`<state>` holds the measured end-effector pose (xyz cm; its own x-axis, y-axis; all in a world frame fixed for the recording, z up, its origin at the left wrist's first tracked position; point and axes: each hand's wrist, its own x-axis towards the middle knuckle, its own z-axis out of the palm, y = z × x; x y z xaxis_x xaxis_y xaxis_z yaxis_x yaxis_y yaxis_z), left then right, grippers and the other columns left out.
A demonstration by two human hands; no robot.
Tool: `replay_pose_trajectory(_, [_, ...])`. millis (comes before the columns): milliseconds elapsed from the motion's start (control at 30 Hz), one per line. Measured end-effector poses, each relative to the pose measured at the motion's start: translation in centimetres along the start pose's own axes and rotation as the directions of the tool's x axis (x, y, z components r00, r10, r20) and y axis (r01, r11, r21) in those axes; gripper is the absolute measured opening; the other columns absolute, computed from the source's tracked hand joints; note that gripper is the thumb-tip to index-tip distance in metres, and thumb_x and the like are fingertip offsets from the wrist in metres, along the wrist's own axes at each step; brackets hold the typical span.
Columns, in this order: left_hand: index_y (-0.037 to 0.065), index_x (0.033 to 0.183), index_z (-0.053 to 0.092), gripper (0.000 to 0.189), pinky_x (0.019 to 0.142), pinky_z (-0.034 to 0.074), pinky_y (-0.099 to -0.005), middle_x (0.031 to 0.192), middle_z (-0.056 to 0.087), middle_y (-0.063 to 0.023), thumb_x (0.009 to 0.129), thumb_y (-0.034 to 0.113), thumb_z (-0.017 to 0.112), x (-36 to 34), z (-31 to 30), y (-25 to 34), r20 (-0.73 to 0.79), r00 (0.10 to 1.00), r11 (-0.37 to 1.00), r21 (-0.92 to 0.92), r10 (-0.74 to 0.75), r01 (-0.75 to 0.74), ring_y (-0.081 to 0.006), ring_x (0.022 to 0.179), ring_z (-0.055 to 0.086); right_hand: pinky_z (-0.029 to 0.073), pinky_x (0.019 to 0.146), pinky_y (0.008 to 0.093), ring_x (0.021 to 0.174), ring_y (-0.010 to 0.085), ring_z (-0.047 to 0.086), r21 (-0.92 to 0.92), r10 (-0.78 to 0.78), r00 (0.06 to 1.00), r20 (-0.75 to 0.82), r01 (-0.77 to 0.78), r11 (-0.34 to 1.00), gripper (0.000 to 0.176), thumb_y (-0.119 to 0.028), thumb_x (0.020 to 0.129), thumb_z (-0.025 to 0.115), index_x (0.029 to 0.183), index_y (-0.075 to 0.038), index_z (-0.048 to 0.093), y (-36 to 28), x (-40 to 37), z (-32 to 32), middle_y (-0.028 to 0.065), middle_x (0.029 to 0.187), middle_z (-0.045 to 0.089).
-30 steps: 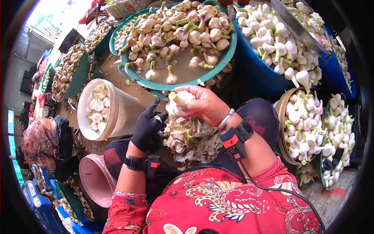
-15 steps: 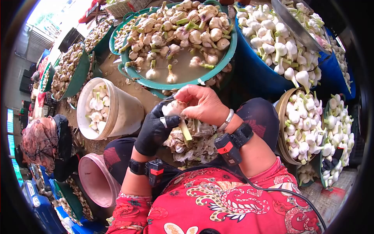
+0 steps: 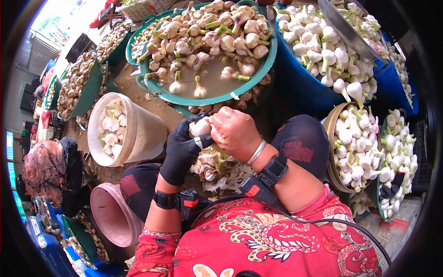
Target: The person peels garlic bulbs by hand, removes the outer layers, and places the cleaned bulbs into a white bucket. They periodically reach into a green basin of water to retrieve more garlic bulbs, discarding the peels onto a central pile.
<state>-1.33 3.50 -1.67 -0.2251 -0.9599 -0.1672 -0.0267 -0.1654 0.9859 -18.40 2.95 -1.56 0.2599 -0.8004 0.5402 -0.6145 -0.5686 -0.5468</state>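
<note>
My left hand [image 3: 181, 151], in a black glove with a pale band round one finger, is closed around a whitish garlic bulb [image 3: 200, 128]. Against the bulb's right side, my bare right hand [image 3: 236, 134] is curled tight; its fingertips are tucked out of sight. The bulb's stem is hidden now. Below both hands, between my knees, lies a heap of loose garlic skins [image 3: 221, 167]. Just beyond them stands a green tub [image 3: 203, 99] of unpeeled, root-on garlic in murky water.
At left are a white bucket [image 3: 146, 134] holding white bulbs and a pink bucket [image 3: 131, 217]. To the right stand a blue barrel [image 3: 295, 78] and a round tub [image 3: 330, 124] of cleaned garlic. A person in a patterned head covering [image 3: 44, 168] is at far left.
My right hand has gone from an open-looking pinch on the bulb to a tight curl at its side. The bulb has turned, and its green stem no longer shows.
</note>
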Motion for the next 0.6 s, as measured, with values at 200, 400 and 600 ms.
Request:
replay_pose_trajectory(200, [-0.002,0.117,0.054,0.048,0.087,0.047,-0.0281,0.111,0.061,-0.0072,0.073,0.003,0.073,-0.9,0.2,1.0,0.028,0.998,0.998,0.044,0.051,-0.052,-0.0134,0.1,0.057,0.048,0.058,0.0336,0.06,0.0218,0.057,0.199,0.255,0.961,-0.107,-0.23,0.952,0.004,-0.008,0.073,0.06,0.073,-0.004,0.057,0.8,-0.4,1.7,0.0098,0.068,0.057])
replay_pose_trajectory(400, [-0.003,0.123,0.047,0.041,0.098,0.04,-0.0357,0.117,0.056,-0.0112,0.086,0.013,0.057,-0.9,-1.0,0.2,0.069,0.973,0.89,-0.424,0.22,-0.171,-0.0209,0.109,0.053,0.047,0.053,0.0315,0.052,0.0222,0.06,0.469,0.656,0.754,0.034,-0.592,0.656,0.007,-0.009,0.072,0.058,0.067,-0.004,0.06,3.5,-0.8,2.5,0.0119,0.058,0.059])
replay_pose_trajectory(600, [0.0,0.128,0.043,0.046,0.104,0.035,-0.0394,0.125,0.051,-0.0132,0.09,0.023,0.052,-1.2,-2.7,-0.9,0.179,0.98,0.425,-0.896,0.083,0.127,-0.0262,0.116,0.049,0.046,0.052,0.0358,0.053,0.0255,0.058,0.446,0.718,0.695,-0.049,-0.628,0.638,0.014,-0.013,0.074,0.06,0.066,-0.002,0.058,6.9,-1.9,4.1,0.0148,0.058,0.058])
